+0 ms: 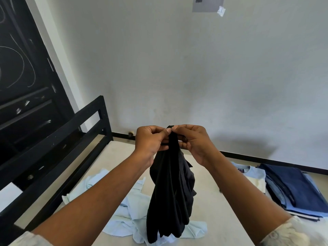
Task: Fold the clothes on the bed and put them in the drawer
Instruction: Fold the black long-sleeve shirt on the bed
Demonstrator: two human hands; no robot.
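Nearest, on the bed [221, 219], a crumpled light blue shirt [131, 210], spread out and not folded, just under the forearms. Above it, hanging free in the air, a black garment [170, 197], bunched into long vertical folds, with the lower end over the blue shirt; touching it or not, cannot tell. At the top of the garment, the left hand [150, 139], fingers curled, pinching the upper edge between thumb and fingertips. Directly beside it, the right hand [193, 141], pinching the same edge in the same way, very close to the left one. Farther to the right on the bed, a stack of folded clothes [294, 190], navy on top and lighter blue below, and just beside it a folded pale blue T-shirt [252, 172]. To the left, the black bed frame [53, 139], and behind it a dark cabinet [26, 107] with closed drawers and metal handles. At the very back, a plain grey wall [177, 68].
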